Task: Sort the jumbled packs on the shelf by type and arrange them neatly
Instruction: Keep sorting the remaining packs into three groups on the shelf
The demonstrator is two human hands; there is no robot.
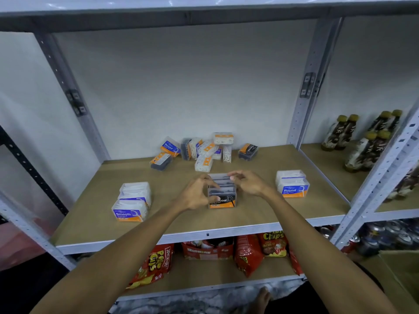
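Note:
A row of dark charcoal floss-pick packs (223, 196) stands at the front middle of the brown shelf board (95, 214). My left hand (197, 193) presses against the row's left side, thumb on the front pack's label. My right hand (249, 182) touches the row's back right top with its fingertips. A row of white Smooth packs (132, 202) stands at the front left. At the front right is a row of Round packs (292, 183). A jumbled heap of mixed packs (204, 150) lies at the back, with a charcoal pack (248, 151) on its right and another (161, 161) on its left.
Grey metal uprights (303, 105) frame the bay. Brown bottles (362, 141) stand on the shelf to the right. Red chip bags (249, 254) fill the shelf below, and cans (390, 236) sit at the lower right. A bare foot (260, 298) shows on the floor.

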